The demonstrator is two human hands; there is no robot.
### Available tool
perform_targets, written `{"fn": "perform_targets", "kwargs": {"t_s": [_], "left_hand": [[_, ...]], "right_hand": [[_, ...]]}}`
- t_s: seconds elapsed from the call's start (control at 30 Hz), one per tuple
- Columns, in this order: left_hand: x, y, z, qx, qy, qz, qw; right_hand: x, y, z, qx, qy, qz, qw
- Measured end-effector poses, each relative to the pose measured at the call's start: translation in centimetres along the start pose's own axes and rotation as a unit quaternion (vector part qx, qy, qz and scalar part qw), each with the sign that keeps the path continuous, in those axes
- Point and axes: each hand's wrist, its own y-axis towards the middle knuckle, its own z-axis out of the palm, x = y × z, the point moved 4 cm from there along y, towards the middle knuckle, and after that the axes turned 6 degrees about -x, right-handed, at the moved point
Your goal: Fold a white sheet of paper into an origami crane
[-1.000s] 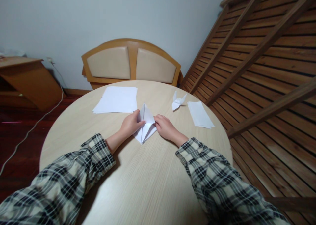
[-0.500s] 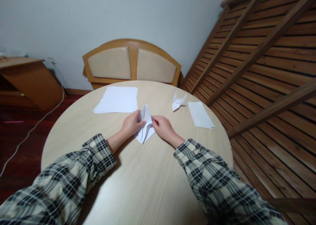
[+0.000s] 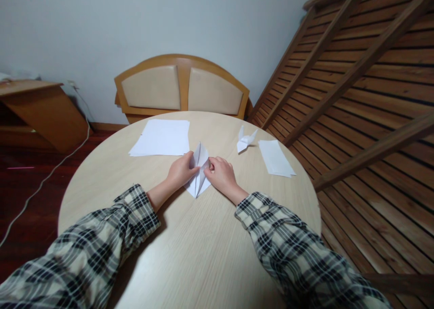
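Observation:
Between my two hands is a sheet of white folded paper (image 3: 195, 186), its lower part a diamond lying on the round table and its far flap raised to a point. My left hand (image 3: 181, 170) grips the left edge, thumb laid on the fold. On the other side, my right hand (image 3: 222, 175) pinches the right flap between thumb and forefinger, bending it inward. The fingers partly cover the paper's middle.
A stack of white paper (image 3: 161, 137) lies at the table's far left. To the right stand a finished-looking folded paper crane (image 3: 246, 140) and narrower paper strips (image 3: 276, 159). Beyond the round table (image 3: 190, 245) rises a padded headboard (image 3: 183, 85); wooden slats (image 3: 366, 101) lean at right.
My right hand has shifted slightly left, bringing the paper's right flap inward and more upright. My left hand keeps its place on the left edge.

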Motion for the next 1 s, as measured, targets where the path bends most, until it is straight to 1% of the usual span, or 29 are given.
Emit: {"fn": "perform_targets", "kwargs": {"t_s": [0.2, 0.37, 0.47, 0.57, 0.7, 1.0], "left_hand": [[0.3, 0.1, 0.1, 0.002, -0.013, 0.001, 1.0], [0.8, 0.4, 0.3, 0.034, -0.053, 0.007, 0.998], [0.8, 0.5, 0.4, 0.039, -0.084, 0.011, 0.996], [0.7, 0.5, 0.4, 0.036, -0.101, 0.015, 0.994], [0.3, 0.4, 0.3, 0.024, -0.089, 0.026, 0.995], [0.2, 0.4, 0.2, -0.005, -0.064, 0.01, 0.998]], "right_hand": [[-0.1, 0.2, 0.6, 0.035, 0.016, -0.018, 0.999], [-0.7, 0.3, 0.9, 0.056, 0.041, -0.025, 0.997], [-1.1, 0.4, 1.0, 0.061, 0.053, -0.022, 0.996], [-1.4, 0.4, 1.2, 0.066, 0.064, -0.018, 0.996], [-1.7, 0.4, 1.5, 0.065, 0.082, -0.014, 0.994], [-1.5, 0.3, 1.2, 0.067, 0.097, -0.012, 0.993]]}}
